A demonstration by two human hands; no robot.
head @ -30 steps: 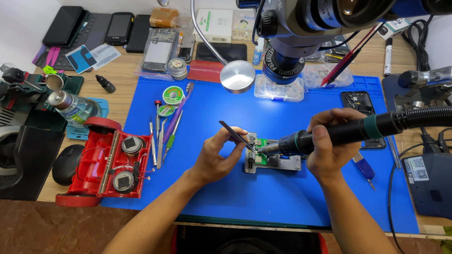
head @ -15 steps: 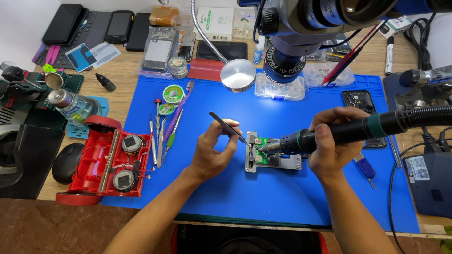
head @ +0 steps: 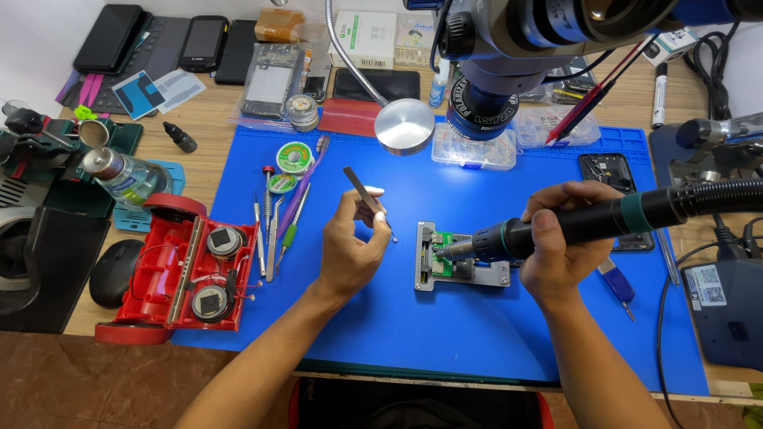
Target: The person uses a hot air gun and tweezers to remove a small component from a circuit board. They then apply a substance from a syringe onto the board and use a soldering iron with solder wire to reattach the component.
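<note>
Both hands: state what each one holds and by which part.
The left hand pinches the tweezers near their middle, tips off the board. The right hand grips the hot-air handle around its black barrel, nozzle over the green board in the metal holder.

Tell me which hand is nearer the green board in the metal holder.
Right. The right hand holds the hot-air tool with its nozzle at the green board. The left hand holds tweezers apart from it, off to the holder's left.
</note>
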